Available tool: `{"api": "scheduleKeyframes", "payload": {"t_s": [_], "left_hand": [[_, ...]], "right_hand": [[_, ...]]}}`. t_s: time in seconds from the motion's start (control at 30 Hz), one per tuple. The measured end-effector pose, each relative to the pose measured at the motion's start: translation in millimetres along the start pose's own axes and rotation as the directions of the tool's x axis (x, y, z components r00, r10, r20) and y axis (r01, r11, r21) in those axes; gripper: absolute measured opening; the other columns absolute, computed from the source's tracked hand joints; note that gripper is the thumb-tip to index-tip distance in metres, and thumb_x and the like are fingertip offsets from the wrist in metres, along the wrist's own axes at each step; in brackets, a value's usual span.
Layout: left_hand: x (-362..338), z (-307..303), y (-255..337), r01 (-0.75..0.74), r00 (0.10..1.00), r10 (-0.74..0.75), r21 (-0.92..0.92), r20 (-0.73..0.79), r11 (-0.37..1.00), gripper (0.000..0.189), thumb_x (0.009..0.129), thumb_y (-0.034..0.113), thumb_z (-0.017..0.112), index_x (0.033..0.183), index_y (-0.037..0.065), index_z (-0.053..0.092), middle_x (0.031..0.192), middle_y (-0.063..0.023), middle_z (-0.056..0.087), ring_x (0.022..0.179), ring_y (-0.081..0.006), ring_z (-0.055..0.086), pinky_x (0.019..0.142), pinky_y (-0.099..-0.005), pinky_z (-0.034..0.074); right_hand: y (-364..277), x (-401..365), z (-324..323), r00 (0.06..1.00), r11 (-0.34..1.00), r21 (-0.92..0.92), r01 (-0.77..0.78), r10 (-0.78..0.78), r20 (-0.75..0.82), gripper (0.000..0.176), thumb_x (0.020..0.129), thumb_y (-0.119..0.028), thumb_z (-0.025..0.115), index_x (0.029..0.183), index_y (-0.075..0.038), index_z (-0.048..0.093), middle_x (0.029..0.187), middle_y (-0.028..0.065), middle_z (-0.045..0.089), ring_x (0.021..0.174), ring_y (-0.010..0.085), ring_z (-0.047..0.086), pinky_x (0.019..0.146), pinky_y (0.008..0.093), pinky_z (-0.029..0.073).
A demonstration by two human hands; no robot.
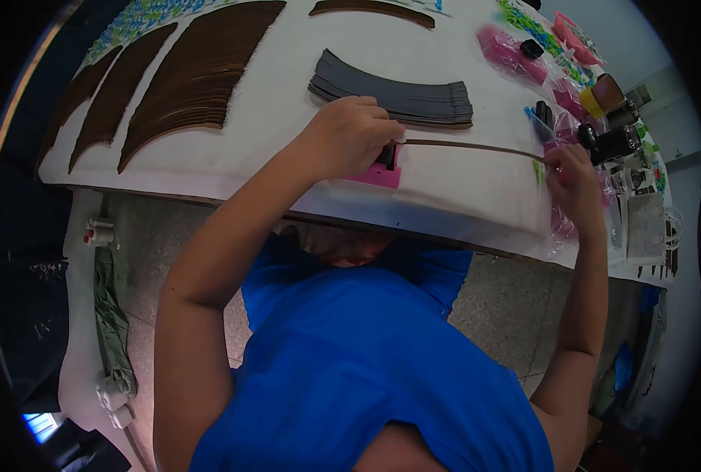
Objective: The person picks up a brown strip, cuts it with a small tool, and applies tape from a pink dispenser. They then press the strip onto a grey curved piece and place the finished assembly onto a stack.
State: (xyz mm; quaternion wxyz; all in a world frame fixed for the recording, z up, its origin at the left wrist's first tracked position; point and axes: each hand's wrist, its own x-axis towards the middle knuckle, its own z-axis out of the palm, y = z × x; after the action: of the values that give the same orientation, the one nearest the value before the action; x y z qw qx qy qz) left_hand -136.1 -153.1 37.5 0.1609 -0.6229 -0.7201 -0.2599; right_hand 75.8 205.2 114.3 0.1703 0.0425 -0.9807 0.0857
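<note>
A thin brown strip (476, 145) stretches between my two hands above the white tabletop. My left hand (346, 135) is closed at its left end, with the fingertips over a pink and black object (383, 175) that the hand partly covers. At the right end, my right hand (572, 175) has its fingers closed around the strip. Just beyond the strip lies a fanned stack of dark grey strips (393, 94), brown along its near edge.
Fanned stacks of brown strips (201, 75) cover the table's left side. Another brown strip stack (374, 9) lies at the far edge. Pink packages in clear plastic (516, 55), dark jars (619, 141) and a white box (645, 228) crowd the right side.
</note>
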Motion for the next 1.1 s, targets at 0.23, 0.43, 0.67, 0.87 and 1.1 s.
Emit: {"api": "scheduleKeyframes", "payload": {"t_s": [0.23,0.43,0.67,0.87,1.1], "left_hand": [[16.4,13.7,14.7,0.182,0.981,-0.189,-0.151,-0.033,0.972,0.025,0.083,0.000,0.074,0.105,0.007,0.065,0.082,-0.0049,0.070,0.084,-0.0237,0.066,0.072,-0.0372,0.056],[28.6,1.0,27.1,0.507,0.860,-0.445,-0.525,0.250,0.684,0.019,0.090,0.003,0.073,0.107,0.005,0.063,0.081,-0.0033,0.070,0.086,-0.0156,0.066,0.074,-0.0321,0.054],[6.8,-31.4,-9.2,0.339,0.868,-0.324,-0.926,0.376,-0.166,0.015,0.090,0.001,0.070,0.104,0.005,0.066,0.092,-0.0041,0.070,0.088,-0.0128,0.067,0.078,-0.0271,0.052],[-11.6,-34.9,-30.1,0.203,0.890,-0.286,-0.870,0.355,-0.449,0.015,0.091,-0.001,0.065,0.104,0.006,0.066,0.096,-0.0051,0.069,0.084,-0.0125,0.063,0.076,-0.0269,0.050],[-22.2,-41.0,-50.6,0.078,0.900,-0.322,-0.834,0.295,-0.546,0.013,0.091,-0.001,0.061,0.102,0.005,0.065,0.091,-0.0085,0.067,0.081,-0.0173,0.060,0.071,-0.0310,0.047]], "right_hand": [[-16.6,56.4,-64.4,0.970,0.996,-0.061,0.069,-0.081,-0.230,0.019,0.085,0.003,0.065,0.105,0.001,0.064,0.096,0.0104,0.063,0.090,0.0232,0.063,0.085,0.0332,0.055],[5.4,99.0,-80.1,0.935,0.972,-0.100,0.211,-0.231,-0.270,0.018,0.094,0.005,0.059,0.111,-0.001,0.064,0.102,0.0011,0.060,0.095,0.0092,0.057,0.082,0.0222,0.046],[62.4,76.4,-44.7,0.994,0.829,0.551,-0.095,0.050,0.095,0.004,0.090,-0.004,0.058,0.091,-0.006,0.054,0.089,-0.0043,0.049,0.078,0.0065,0.045,0.069,0.0236,0.037],[35.3,37.9,-3.8,0.928,0.190,0.908,-0.373,0.091,0.362,0.011,0.086,-0.014,0.059,0.092,-0.005,0.055,0.091,-0.0002,0.051,0.080,0.0107,0.045,0.073,0.0251,0.037],[-19.9,24.2,34.1,0.973,-0.466,0.877,-0.116,0.126,0.196,0.025,0.089,-0.012,0.062,0.112,-0.004,0.062,0.108,0.0056,0.058,0.092,0.0173,0.051,0.081,0.0321,0.045]]}}
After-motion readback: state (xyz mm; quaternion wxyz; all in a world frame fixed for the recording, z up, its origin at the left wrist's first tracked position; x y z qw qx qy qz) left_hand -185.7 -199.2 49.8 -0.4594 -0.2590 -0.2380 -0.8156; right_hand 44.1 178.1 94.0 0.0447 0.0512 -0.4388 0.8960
